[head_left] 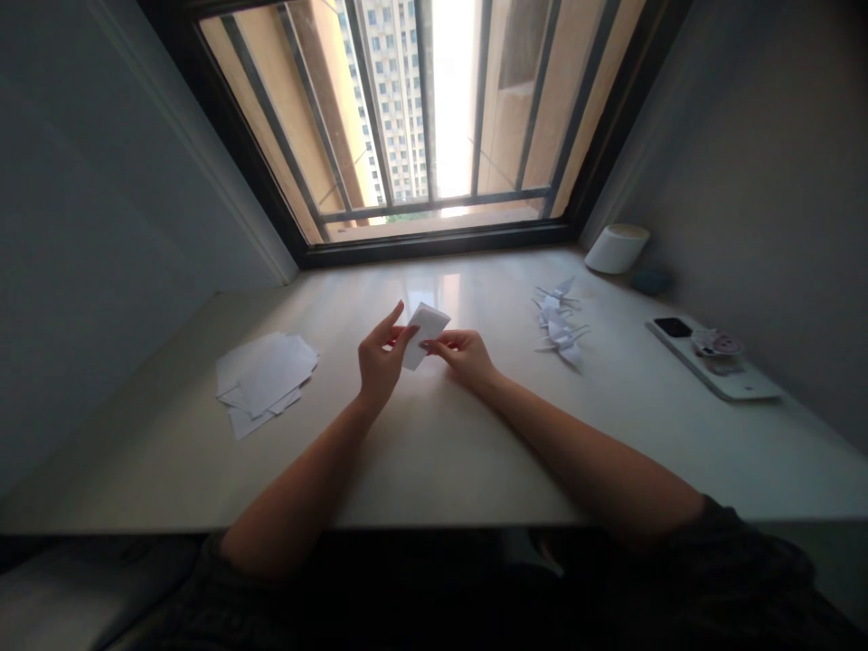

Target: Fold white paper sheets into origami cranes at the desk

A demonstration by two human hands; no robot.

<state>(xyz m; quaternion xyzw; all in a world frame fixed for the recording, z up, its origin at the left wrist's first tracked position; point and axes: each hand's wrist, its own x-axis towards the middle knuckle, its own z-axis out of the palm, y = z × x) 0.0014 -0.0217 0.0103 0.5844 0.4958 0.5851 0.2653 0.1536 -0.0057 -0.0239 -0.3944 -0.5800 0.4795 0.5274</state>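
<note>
A white desk (434, 470) is lit by a window (434, 117) at 12 o'clock. A small white paper (427, 333) is pinched by the left hand (380, 357) and the right hand (462, 357). Loose sheets (268, 384) are laid at 9 o'clock, and paper cranes (560, 325) at 2 o'clock.

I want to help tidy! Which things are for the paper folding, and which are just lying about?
For folding: white paper in the left hand and right hand; loose white sheets; paper cranes.
Just lying about: white round container; black phone.
</note>
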